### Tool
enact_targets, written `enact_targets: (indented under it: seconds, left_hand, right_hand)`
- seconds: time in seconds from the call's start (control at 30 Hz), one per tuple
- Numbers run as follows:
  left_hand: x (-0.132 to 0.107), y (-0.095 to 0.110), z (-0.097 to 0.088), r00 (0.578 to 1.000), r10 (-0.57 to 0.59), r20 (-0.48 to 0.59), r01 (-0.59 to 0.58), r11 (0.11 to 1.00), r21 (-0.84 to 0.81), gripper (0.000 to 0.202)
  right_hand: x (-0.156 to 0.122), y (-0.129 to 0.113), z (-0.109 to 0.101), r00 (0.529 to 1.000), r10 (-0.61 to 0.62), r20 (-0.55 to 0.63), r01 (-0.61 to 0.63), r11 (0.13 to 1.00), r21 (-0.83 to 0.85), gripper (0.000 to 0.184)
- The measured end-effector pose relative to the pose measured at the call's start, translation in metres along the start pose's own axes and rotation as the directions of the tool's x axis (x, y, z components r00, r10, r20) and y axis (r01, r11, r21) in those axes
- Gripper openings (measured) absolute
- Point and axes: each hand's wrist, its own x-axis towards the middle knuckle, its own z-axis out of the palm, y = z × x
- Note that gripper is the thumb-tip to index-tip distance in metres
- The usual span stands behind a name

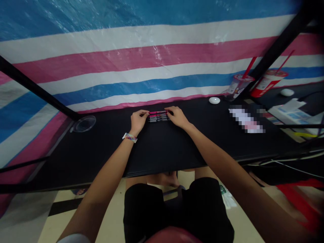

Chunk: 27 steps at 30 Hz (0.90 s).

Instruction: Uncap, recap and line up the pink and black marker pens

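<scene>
Several pens lie side by side in a neat row on the black table, running left to right. A pink pen (158, 112) is at the far side of the row, and grey pens (157, 118) lie nearer to me. My left hand (138, 120), with a patterned band at the wrist, has its thumb and fingers pinched at the left end of the pink pen. At the right end of it, the closed fingertips of my right hand (178, 116) hold on, partly hiding the pen tips.
A clear round lid (84, 124) lies at the left. To the right are a white oval object (214, 100), a drink cup with a red straw (238, 87), a red and white cup (267, 83) and a blurred-out item (245, 119). Black frame posts flank the table; striped sheeting hangs behind.
</scene>
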Motion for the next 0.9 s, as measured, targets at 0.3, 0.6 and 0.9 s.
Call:
enact_targets:
  seconds: [0.3,0.6,0.9]
  left_hand:
    - [-0.001,0.002,0.002,1.0,-0.007,0.016,0.006,0.997,0.08,0.014]
    - [0.0,-0.005,0.001,0.999,0.041,0.011,-0.042,0.987,0.158,0.016]
    - [-0.001,0.01,0.001,0.997,-0.068,-0.023,0.066,0.995,-0.07,0.025]
  right_hand:
    - [-0.002,0.002,0.003,0.999,-0.026,0.024,0.026,1.0,0.008,0.028]
    - [-0.002,-0.002,0.001,0.997,-0.066,0.039,0.07,0.993,-0.099,0.032]
    - [0.003,0.007,0.003,0.984,0.076,-0.164,-0.076,0.997,0.008,0.04]
